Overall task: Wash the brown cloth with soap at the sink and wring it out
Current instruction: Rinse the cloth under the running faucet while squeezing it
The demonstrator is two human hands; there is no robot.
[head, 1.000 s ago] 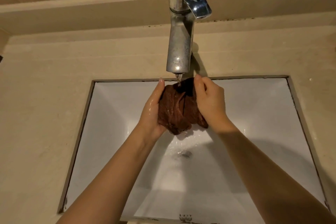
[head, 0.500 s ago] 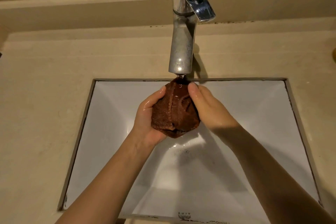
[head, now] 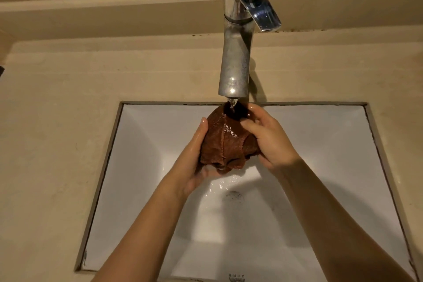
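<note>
From my remote station I read the left hand [head: 194, 160] cupped under and against the left side of the wet, bunched brown textured cloth [head: 226, 142]. The right hand [head: 270, 142] grips its right side, thumb across the front. Both hands are closed on the cloth, pressed together around it. The cloth sits directly under the chrome single-lever faucet [head: 235, 53], where a thin water stream [head: 232, 104] strikes its top. It is above the white rectangular sink basin [head: 142, 167] (drain [head: 233, 197] visible below), set in a beige countertop [head: 57, 121].
</note>
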